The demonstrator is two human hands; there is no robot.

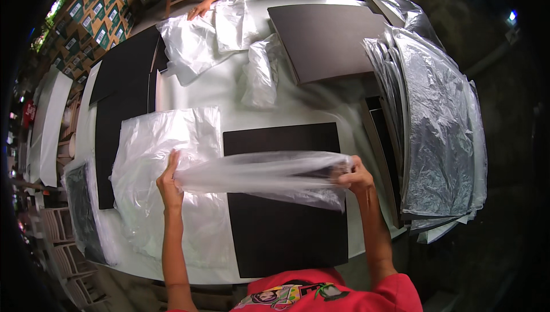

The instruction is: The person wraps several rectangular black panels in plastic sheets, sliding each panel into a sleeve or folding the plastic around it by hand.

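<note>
A clear plastic bag [258, 171], slightly blurred, is stretched between my two hands. My left hand [171, 180] is closed on its left end, above a pile of clear plastic bags [197, 131]. At the other end my right hand [356, 175] grips the bag's bunched edge, fingers partly behind the film. Beneath the bag a black rectangular board [286, 234] lies flat on the white-covered table [240, 108]; the bag hides a strip across its middle.
To the right rises a stack of plastic-wrapped boards [438, 123]. Grey-brown boards [329, 40] lie at the far side, black boards [123, 77] at the left. Another person's hand [199, 9] touches crumpled plastic bags [197, 45] at the back. Patterned cartons [91, 17] stand beyond the far left.
</note>
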